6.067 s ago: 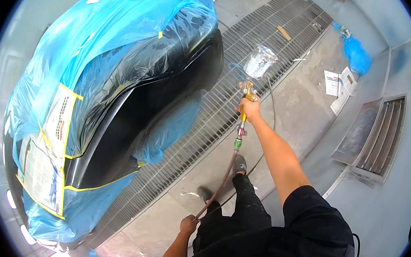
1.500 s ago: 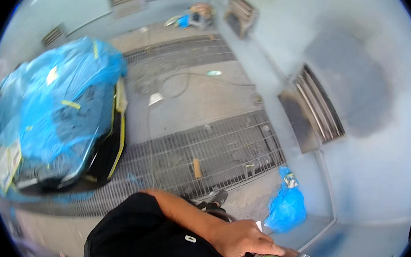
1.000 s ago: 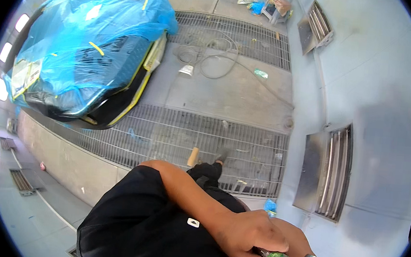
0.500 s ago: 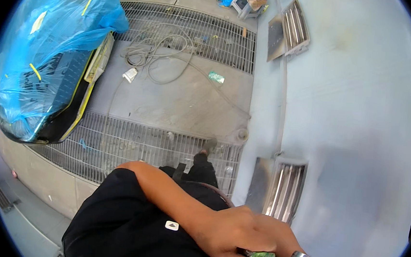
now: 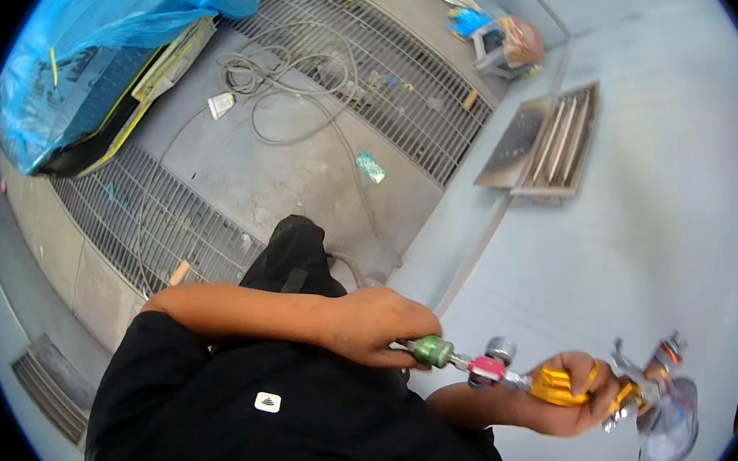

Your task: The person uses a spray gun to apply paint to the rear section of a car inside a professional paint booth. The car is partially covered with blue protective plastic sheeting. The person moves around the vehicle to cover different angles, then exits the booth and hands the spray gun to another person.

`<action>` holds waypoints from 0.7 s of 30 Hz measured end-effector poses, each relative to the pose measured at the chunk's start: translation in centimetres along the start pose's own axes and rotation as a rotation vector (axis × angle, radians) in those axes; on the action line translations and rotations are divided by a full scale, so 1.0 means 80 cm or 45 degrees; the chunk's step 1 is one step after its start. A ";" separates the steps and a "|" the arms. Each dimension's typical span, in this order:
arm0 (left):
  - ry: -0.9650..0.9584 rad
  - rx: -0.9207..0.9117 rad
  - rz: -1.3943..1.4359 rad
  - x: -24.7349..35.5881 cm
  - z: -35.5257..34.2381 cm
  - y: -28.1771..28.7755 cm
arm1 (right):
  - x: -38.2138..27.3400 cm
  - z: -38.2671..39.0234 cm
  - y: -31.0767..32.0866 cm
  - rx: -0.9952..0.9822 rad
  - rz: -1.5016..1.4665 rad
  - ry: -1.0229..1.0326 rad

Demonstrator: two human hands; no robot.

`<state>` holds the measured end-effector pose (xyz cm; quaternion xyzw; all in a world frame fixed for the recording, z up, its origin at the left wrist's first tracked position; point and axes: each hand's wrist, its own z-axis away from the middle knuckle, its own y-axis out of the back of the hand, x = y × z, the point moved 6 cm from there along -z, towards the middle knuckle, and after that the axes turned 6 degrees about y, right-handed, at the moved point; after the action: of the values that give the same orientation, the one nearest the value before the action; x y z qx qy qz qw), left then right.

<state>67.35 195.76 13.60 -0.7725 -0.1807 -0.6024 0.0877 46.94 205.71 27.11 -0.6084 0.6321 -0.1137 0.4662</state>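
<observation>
My right hand (image 5: 568, 402) is wrapped round the gold-coloured handle of a spray gun (image 5: 554, 386). Beyond the fingers, the gun's metal head and a clear cup (image 5: 669, 432) show at the far right. A red fitting (image 5: 486, 370) with a small round gauge (image 5: 500, 349) joins the handle's end. Further along the same line is a green hose coupler (image 5: 431, 351), and my left hand (image 5: 387, 326) is closed on its near end. My left forearm crosses in front of my black shirt. Whatever lies inside the left palm is hidden.
At the upper left is a car part-like body under blue plastic film (image 5: 135, 4). A coiled hose (image 5: 307, 87) lies across floor and grating (image 5: 390, 67). A louvred vent (image 5: 560, 141) sits in the pale wall at right. A grey stool (image 5: 491, 54) stands at the back.
My view has turned and shifted. Both hands, with the spray gun and coupler, have come up and fully into view; the gun's head and cup now show. My leg has moved forward.
</observation>
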 end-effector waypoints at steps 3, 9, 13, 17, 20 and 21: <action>0.184 0.147 -0.179 -0.081 -0.034 0.043 | 0.135 -0.056 0.035 0.031 0.133 -0.178; 0.669 0.764 0.097 -0.272 -0.082 0.209 | 0.342 -0.172 0.094 0.239 0.521 -0.319; 0.967 1.043 0.098 -0.378 -0.148 0.373 | 0.469 -0.257 0.105 0.200 0.787 -0.351; 0.828 1.284 0.229 -0.405 -0.247 0.515 | 0.549 -0.334 0.103 0.070 0.895 -0.480; 0.766 1.319 0.022 -0.350 -0.358 0.661 | 0.629 -0.390 0.107 0.118 0.992 -0.502; 0.654 1.326 0.051 -0.337 -0.395 0.702 | 0.656 -0.406 0.109 0.109 1.006 -0.482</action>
<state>54.96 128.29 0.45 -0.4600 -0.4115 -0.6004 0.5084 26.71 148.06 14.77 -0.3103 0.7144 0.1608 0.6062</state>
